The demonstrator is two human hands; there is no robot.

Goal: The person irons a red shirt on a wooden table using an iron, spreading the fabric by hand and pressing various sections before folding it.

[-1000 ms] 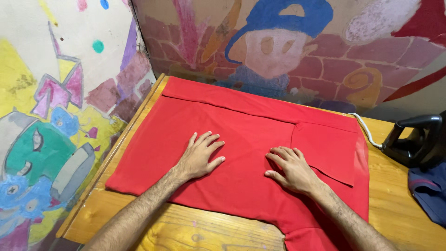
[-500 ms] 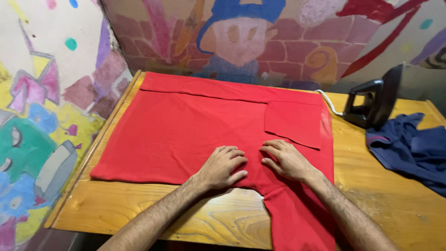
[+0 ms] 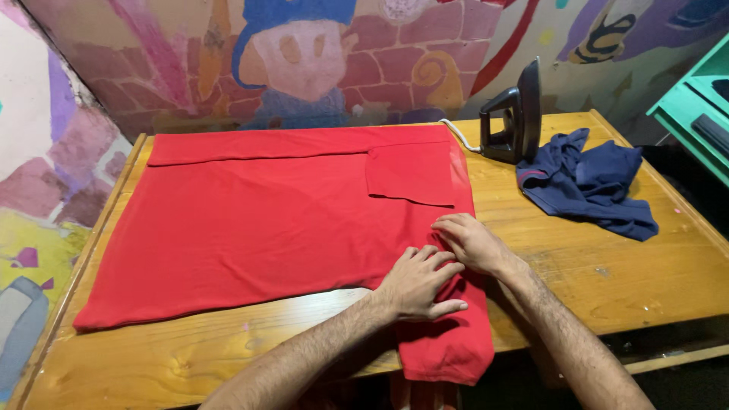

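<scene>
A red shirt lies spread flat on the wooden table, its far edge folded over and a sleeve folded in at the upper right. Part of the shirt hangs over the table's near edge. My left hand presses flat on the shirt near its right side, fingers apart. Just beside it, my right hand rests on the cloth's right edge with fingers stretched toward the left. Neither hand grips anything.
A black iron stands upright at the back of the table, its white cord trailing left. A crumpled dark blue garment lies to its right. A painted wall runs behind and left. A green shelf stands at far right.
Both hands have slid right along the shirt, from its middle to its right edge. The view has swung right, bringing the iron and blue garment fully in.
</scene>
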